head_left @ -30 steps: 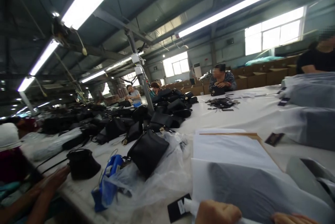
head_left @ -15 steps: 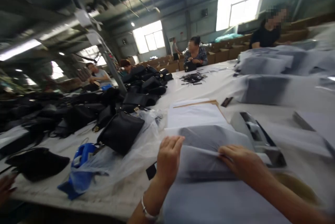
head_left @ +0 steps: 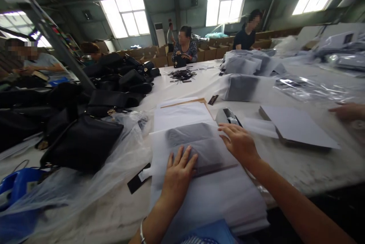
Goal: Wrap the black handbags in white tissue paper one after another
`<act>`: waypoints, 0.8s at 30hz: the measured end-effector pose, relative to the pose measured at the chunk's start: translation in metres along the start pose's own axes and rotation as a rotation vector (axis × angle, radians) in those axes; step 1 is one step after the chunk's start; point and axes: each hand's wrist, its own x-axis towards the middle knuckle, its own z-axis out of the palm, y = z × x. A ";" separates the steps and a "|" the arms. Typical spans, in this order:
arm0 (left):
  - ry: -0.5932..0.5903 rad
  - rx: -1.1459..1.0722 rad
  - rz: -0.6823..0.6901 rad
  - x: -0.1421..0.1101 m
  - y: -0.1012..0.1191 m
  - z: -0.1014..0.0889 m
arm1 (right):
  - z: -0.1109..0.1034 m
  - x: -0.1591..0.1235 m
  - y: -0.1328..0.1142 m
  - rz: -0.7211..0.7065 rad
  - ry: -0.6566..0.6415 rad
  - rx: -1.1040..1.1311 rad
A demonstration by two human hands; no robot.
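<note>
A dark, flat item in thin white tissue paper (head_left: 199, 137) lies on a stack of white paper sheets (head_left: 216, 202) in front of me. My left hand (head_left: 179, 169) rests flat on the wrapped item, fingers spread. At its right side, my right hand (head_left: 238, 141) is raised with fingers apart, nearest to a grey tape dispenser (head_left: 224, 116). The dispenser is partly hidden behind the fingers; I make out nothing held in them. A black tag (head_left: 138, 177) with a white piece on it sticks out left of the stack.
Black handbags (head_left: 82, 141) are heaped on the left, beside clear plastic film (head_left: 85, 187) and a blue tape dispenser (head_left: 19, 187). White boards (head_left: 302, 126) lie stacked on the right, near another person's hand (head_left: 349, 110). Tissue-wrapped pieces (head_left: 241, 86) sit farther back.
My view has swung right. The left hand has flattened onto the wrapped item, whose paper now lies folded down. My right hand has released the paper edge and moved to the tape dispenser.
</note>
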 end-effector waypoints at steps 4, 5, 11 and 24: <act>-0.016 -0.001 -0.009 0.001 -0.003 -0.002 | -0.015 -0.015 0.048 0.193 0.148 -0.023; -0.011 0.002 -0.009 0.001 -0.003 -0.001 | -0.016 -0.019 0.059 0.251 0.151 -0.020; 0.029 0.032 0.054 -0.003 -0.009 0.009 | -0.001 -0.027 0.085 0.666 -0.051 0.321; 0.076 0.047 0.054 -0.005 -0.010 0.013 | -0.032 -0.050 0.035 0.772 0.215 0.798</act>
